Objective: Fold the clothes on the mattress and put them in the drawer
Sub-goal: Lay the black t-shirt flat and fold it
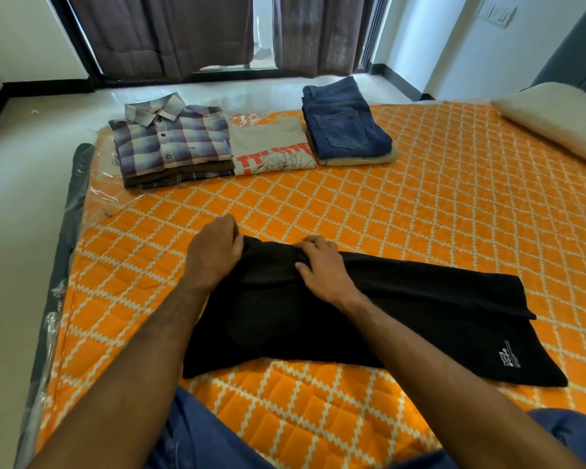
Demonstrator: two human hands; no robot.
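A black garment point(403, 319) with a small white logo lies partly folded across the near part of the orange quilted mattress point(454, 204). My left hand point(214, 255) grips its far left corner with curled fingers. My right hand point(322, 265) pinches the far edge a little to the right, thumb on the cloth. At the far side lie folded piles: a plaid shirt point(170, 137) on top of darker shirts, a grey printed T-shirt point(271, 147), and blue jeans point(345, 126) on a beige garment. No drawer is in view.
A cream pillow point(555, 120) lies at the mattress's far right. The mattress's left edge point(65, 238) is wrapped in clear plastic, with white floor beyond. Dark curtains point(170, 32) hang at the back. My knees in blue trousers rest on the near edge.
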